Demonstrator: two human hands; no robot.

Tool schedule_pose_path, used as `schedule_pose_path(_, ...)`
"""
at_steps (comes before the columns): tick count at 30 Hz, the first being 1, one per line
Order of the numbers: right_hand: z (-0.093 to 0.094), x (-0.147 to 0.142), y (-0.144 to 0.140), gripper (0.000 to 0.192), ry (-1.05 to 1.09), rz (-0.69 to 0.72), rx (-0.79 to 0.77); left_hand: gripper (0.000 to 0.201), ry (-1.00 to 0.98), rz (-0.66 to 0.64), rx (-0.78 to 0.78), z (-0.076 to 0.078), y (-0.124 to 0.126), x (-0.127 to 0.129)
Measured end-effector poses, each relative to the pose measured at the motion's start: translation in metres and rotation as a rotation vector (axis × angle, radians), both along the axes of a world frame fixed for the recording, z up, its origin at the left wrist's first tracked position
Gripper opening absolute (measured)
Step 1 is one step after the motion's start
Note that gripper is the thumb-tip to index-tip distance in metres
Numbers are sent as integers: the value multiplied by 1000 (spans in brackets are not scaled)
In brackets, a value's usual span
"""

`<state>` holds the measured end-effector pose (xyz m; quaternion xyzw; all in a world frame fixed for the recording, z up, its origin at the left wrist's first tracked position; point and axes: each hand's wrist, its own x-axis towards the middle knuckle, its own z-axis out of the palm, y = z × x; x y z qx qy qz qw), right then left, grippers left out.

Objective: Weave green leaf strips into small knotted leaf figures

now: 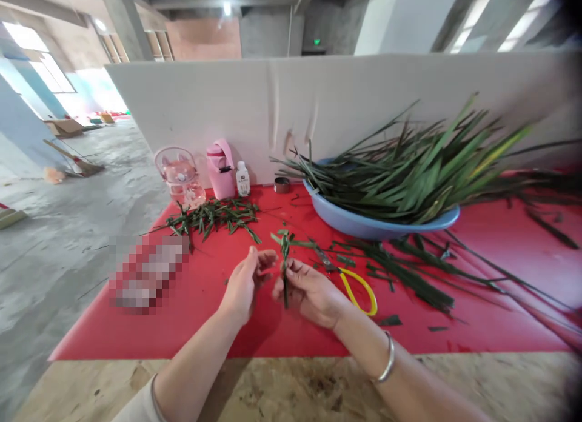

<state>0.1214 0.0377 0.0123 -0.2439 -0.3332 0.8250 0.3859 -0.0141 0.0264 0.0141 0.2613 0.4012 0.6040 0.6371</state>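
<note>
A small woven figure of green leaf strips (285, 246) is pinched upright between the thumb and fingers of my right hand (311, 291). Its thin stem points down past the fingertips. My left hand (248, 282) is just to the left, fingers loosely curved and apart, with nothing visible in it. Beyond my left hand lies a pile of knotted leaf pieces (218, 217). Scissors with yellow handles (359, 291) rest right of my right hand, their blades among leaf scraps.
A blue basin (382, 225) heaped with long green leaves (422, 173) stands back right. Cut leaves (413, 276) lie before it. A pink bottle (221, 173), a clear pink jug (179, 173), a small white bottle (243, 180) and a tape roll (282, 185) line the white board (218, 100).
</note>
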Motion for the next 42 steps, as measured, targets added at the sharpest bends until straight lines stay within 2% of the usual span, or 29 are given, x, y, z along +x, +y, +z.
schedule_pose_path(3, -6, -5, -5, 24, 71, 90, -22, 38, -96, -126, -12, 3, -5, 3)
schedule_pose_path(6, -9, -7, -8, 23, 69, 119, 12, 30, -151, -191, 35, 9, -10, 3)
schedule_pose_path(10, -8, -8, -9, 24, 7, 104, 76, 22, -181, -165, 64, 13, -13, 2)
schedule_pose_path(14, -3, -10, -7, 24, -82, -3, 134, 24, -180, -126, 94, 12, -13, 3)
schedule_pose_path(17, 1, -9, -4, 21, -190, -52, 261, 23, -201, -65, 93, 10, -11, 4)
schedule_pose_path(20, 5, -5, -1, 21, -276, -228, 345, 19, -249, 3, 86, 9, -9, 4)
schedule_pose_path(23, 7, 0, 1, 20, -275, -353, 349, 21, -274, -23, 55, 7, -9, 6)
schedule_pose_path(26, 6, 0, 3, 25, -233, -339, 288, 22, -270, -71, 11, 7, -11, 10)
schedule_pose_path(30, 5, -3, 3, 22, -195, -389, 132, 22, -239, -62, -39, 7, -13, 13)
schedule_pose_path(36, 5, -3, 5, 21, -94, -316, -95, 23, -210, -93, -43, 2, -12, 14)
schedule_pose_path(39, 3, -2, 7, 20, -67, -335, -119, 22, -208, -54, -59, 2, -11, 13)
schedule_pose_path(42, -2, -3, 9, 21, -78, -362, -165, 21, -210, 4, -141, 2, -9, 12)
